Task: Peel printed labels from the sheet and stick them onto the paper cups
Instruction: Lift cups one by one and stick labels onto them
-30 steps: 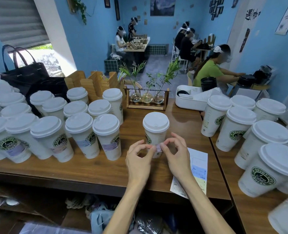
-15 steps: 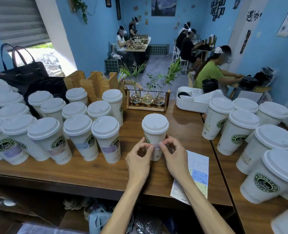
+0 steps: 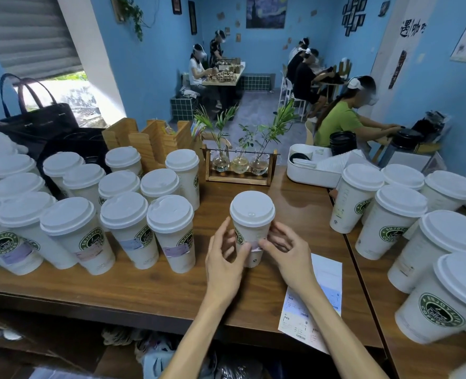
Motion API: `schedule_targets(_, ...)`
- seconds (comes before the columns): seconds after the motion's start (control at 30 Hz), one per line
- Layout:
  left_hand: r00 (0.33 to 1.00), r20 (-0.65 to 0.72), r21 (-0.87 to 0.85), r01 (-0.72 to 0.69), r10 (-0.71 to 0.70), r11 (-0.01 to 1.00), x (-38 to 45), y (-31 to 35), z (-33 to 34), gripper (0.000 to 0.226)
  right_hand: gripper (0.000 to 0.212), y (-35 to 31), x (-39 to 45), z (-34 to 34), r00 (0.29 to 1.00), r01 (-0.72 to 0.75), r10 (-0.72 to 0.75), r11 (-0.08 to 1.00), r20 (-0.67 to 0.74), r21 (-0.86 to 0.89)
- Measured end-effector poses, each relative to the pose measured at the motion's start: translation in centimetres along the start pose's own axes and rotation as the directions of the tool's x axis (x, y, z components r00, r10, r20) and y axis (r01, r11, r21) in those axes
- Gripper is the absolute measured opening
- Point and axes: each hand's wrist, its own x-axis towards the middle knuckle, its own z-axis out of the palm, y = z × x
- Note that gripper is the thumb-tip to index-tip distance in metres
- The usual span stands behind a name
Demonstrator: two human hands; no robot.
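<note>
Centre cup, lidded paper, standing on the counter: likely light and tippy, wall soft.

Left of it: left hand, fingers relaxed, steadying its side.

On its front: label, thin, probably tacky.

Right: right hand pinches the label's edge.

Further right: label sheet, flat.

Two bare forearms enter from about six o'clock, the left one at roughly seven o'clock of the picture's centre, the right one nearer five. Neither shows a sleeve, cuff, watch, bracelet or glove anywhere along its visible length (the upper arms lie beyond the bottom edge). The left hand and the right hand are likewise uncovered, and no ring shows on the fingers. The nails look short and plain, though blur hides finer detail.
</note>
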Motion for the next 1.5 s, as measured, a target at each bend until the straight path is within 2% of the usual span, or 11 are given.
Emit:
schedule_targets(0.13,0.996,0.082,-0.033,0.029,-0.026,0.999,0.6,0.0,-0.6,0.053,0.033,0.2,0.6,-0.7,0.999,0.048,-0.047,0.998,0.025,-0.032)
schedule_targets(0.27,0.987,0.15,-0.059,0.073,-0.063,0.996,0.6,-0.4,-1.1,0.054,0.029,0.3,0.9,-1.1,0.997,0.058,-0.051,0.991,0.066,-0.12)
schedule_targets(0.4,0.977,0.202,-0.029,0.077,-0.07,0.997,0.5,-0.9,-1.5,0.064,0.045,0.8,0.3,-0.8,0.996,0.019,-0.017,0.999,0.088,-0.027)
schedule_targets(0.5,0.972,0.227,0.029,0.05,-0.055,0.998,0.6,-1.1,-1.8,0.066,0.049,1.0,0.2,-0.8,0.997,0.058,-0.054,0.995,0.056,-0.082)
schedule_targets(0.6,0.961,0.276,0.103,0.0,-0.029,0.995,0.6,-1.4,-2.3,0.074,0.056,1.4,0.0,-1.0,0.992,0.095,-0.076,0.978,0.103,-0.188)
schedule_targets(0.7,0.951,0.308,0.12,-0.017,-0.021,0.993,0.7,-1.5,-2.5,0.081,0.06,1.7,-0.3,-1.3,0.99,0.081,-0.055,0.976,0.13,-0.202)
schedule_targets(0.87,0.979,0.197,0.1,0.029,-0.048,0.995,0.8,-1.3,-1.6,0.08,0.053,1.5,-0.3,-0.7,0.998,0.052,-0.047,0.989,0.042,-0.141)
schedule_targets(1.0,0.971,0.238,0.098,0.007,-0.03,0.995,0.7,-1.8,-1.8,0.086,0.047,1.7,-0.1,-0.7,0.998,0.047,-0.039,0.987,0.053,-0.155)
schedule_targets(1.27,0.983,0.183,0.08,-0.014,-0.001,0.997,0.3,-1.9,-0.3,0.093,0.073,2.0,1.2,0.0,0.983,-0.044,0.078,0.979,0.166,-0.197)
schedule_targets(1.4,0.998,0.048,0.054,0.048,-0.051,0.997,0.5,-1.6,-0.1,0.091,0.07,0.9,4.4,1.7,0.987,-0.007,0.049,0.966,0.156,-0.257)
schedule_targets(1.5,0.99,-0.122,0.069,0.079,-0.07,0.994,-0.7,-1.5,0.3,0.074,0.075,-0.6,7.2,4.2,0.986,0.03,0.018,0.958,0.166,-0.286)
